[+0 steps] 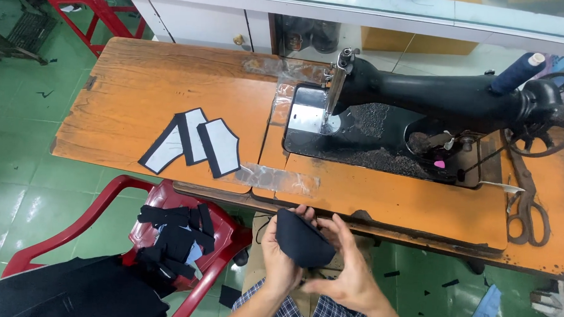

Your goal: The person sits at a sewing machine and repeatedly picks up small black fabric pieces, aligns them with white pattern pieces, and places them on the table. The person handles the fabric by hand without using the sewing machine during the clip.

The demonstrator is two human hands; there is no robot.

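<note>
Both my hands, left (280, 258) and right (346, 276), fingers closed on a dark fabric piece (302, 240) below the desk's (140, 91) near edge (loose grip risks slipping floorward).

3 white-faced fabric pieces (192, 141), 1 sewing machine (434, 104), 1 pair of scissors (529, 201), 2 red chairs (185, 236) (1 only partly visible).
</note>
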